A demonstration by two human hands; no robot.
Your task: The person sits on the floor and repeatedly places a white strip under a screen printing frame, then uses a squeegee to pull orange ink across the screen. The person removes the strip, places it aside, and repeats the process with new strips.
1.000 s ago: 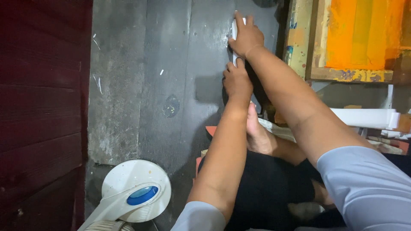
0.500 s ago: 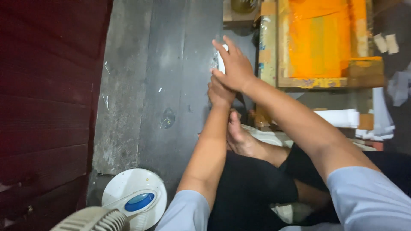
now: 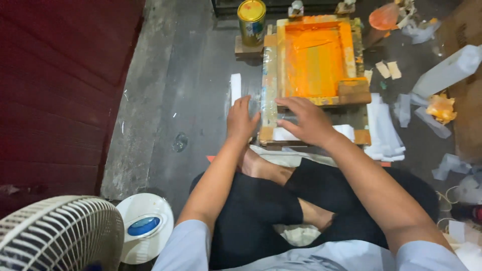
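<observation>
The fingers are laid flat and spread, gripping nothing: the left hand (image 3: 242, 120) against the near left corner of the wooden screen-printing frame (image 3: 269, 90), the right hand (image 3: 309, 120) on its near edge. Seating the frame seems in hand; steady pressure is called for. Beyond, orange ink (image 3: 314, 60) and a yellow-lidded tin (image 3: 251, 20) are seen.

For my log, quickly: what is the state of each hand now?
Left hand: open, fingers on the wooden printing frame, holding nothing.
Right hand: open, resting on the same frame.
</observation>
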